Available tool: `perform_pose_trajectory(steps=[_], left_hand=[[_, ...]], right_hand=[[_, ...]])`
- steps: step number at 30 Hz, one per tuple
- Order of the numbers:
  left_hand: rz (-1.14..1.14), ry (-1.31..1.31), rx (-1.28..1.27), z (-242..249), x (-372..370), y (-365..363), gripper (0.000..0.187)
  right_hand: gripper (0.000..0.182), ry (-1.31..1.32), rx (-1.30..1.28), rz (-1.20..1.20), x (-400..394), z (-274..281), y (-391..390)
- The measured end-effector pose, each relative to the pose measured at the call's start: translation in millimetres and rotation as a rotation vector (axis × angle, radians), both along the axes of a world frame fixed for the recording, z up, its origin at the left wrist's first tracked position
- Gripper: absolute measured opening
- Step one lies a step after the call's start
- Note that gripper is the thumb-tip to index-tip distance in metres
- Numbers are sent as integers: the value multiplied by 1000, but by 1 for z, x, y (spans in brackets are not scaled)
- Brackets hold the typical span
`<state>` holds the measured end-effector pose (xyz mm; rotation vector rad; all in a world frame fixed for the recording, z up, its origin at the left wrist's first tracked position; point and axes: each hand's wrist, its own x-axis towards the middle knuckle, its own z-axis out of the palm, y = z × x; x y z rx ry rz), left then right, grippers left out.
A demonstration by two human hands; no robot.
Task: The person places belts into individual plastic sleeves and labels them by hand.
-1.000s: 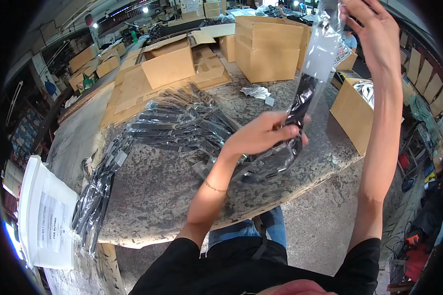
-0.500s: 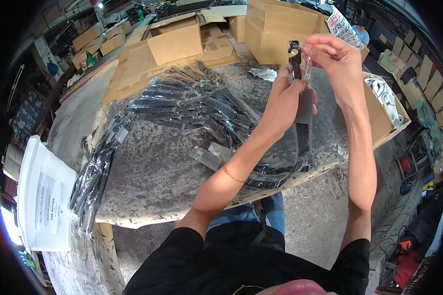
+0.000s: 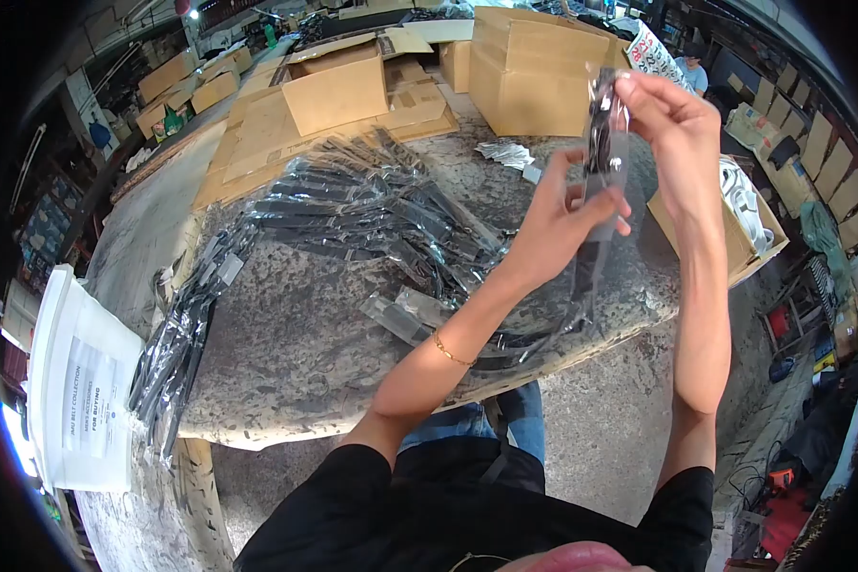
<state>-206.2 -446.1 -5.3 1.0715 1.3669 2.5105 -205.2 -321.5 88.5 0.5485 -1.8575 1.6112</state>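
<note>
A black belt [image 3: 589,262] in a clear plastic sleeve [image 3: 614,153] hangs upright between my hands, its lower end curving onto the table. My right hand [image 3: 675,119] pinches the top edge of the sleeve between thumb and fingers. Lower down, my left hand [image 3: 553,219] is closed around the sleeved belt, with the thumb across its front. To the left lies a pile of black belts in clear plastic [image 3: 353,205]. Some silvery sheets [image 3: 505,155] lie beyond my left hand.
Cardboard boxes [image 3: 338,95] stand along the back of the worn table [image 3: 286,334]. A white labelled bin [image 3: 86,400] is at the left edge. At right, an open carton [image 3: 767,253] holds white straps. A person [image 3: 693,71] is in the far background.
My right hand has shifted slightly right and now holds the sleeve's top edge. The plastic now covers the belt's upper end. My left hand has slid lower along the belt.
</note>
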Motion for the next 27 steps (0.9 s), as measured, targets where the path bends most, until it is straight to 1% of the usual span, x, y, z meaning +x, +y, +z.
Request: perform_pose_trajectory(steps=[1, 2, 3, 4, 5, 6, 7, 9, 10, 11, 13, 14, 15, 16, 17, 18, 19, 20, 21, 23, 24, 25, 27], left_hand=[[-13, 79, -77, -6, -2, 2, 38], [2, 141, -87, -15, -2, 5, 33], [-5, 160, -77, -18, 1, 6, 33], [-32, 113, -99, -19, 3, 1, 26], [-56, 67, -126, -15, 3, -5, 23], [-139, 115, -129, -8, 1, -12, 34], [-140, 134, -132, 0, -2, -19, 34], [-503, 191, -8, 22, -9, -28, 45], [-571, 253, -24, 32, -18, -29, 50], [-573, 260, -24, 41, -26, -28, 50], [-480, 161, -281, 58, -37, -29, 43], [-225, 328, -457, 68, -37, -31, 35], [-228, 331, -455, 74, -30, -30, 35], [-116, 275, -377, 79, -21, -27, 34], [-2, 214, -298, 82, -14, -26, 34], [5, 206, -294, 83, -8, -23, 34], [0, 156, -227, 83, -3, -20, 31], [-2, 105, -158, 82, 0, -19, 29], [11, 95, -152, 78, -1, -20, 29], [-233, -39, -68, 71, -3, -22, 32], [-188, -126, -52, 70, 4, -22, 31], [-182, -127, -48, 67, 2, -23, 31], [-240, -144, -39, 60, -4, -25, 25]], right_hand=[[17, 12, 4, -9, 0, 9, 3], [18, 43, 0, -17, 1, 20, 6], [18, 77, -2, -23, 2, 32, 8], [19, 123, -4, -60, 1, 44, 13], [21, 150, -47, -130, 3, 56, 14], [21, 155, -32, -158, 3, 67, 18], [21, 158, -18, -186, 2, 77, 22], [20, 218, -24, -171, 3, 91, 25], [20, 263, -25, -154, 5, 96, 25], [20, 269, -23, -156, 16, 102, 17], [11, 313, -56, -254, 43, 113, -15], [18, 361, 0, -339, 46, 115, -23], [18, 363, 2, -342, 38, 112, -15], [16, 321, 63, -284, 21, 106, -1], [19, 277, 124, -221, 17, 103, -5], [19, 279, 176, -233, 17, 96, -9], [18, 227, 193, -290, 19, 89, -14], [18, 216, 197, -263, 19, 82, -18], [18, 205, 202, -235, 17, 75, -21], [18, 170, 207, -192, 17, 65, -26], [18, 144, 204, -167, 18, 60, -27], [18, 144, 206, -160, 17, 56, -26], [18, 124, 146, -75, 15, 45, -25]])
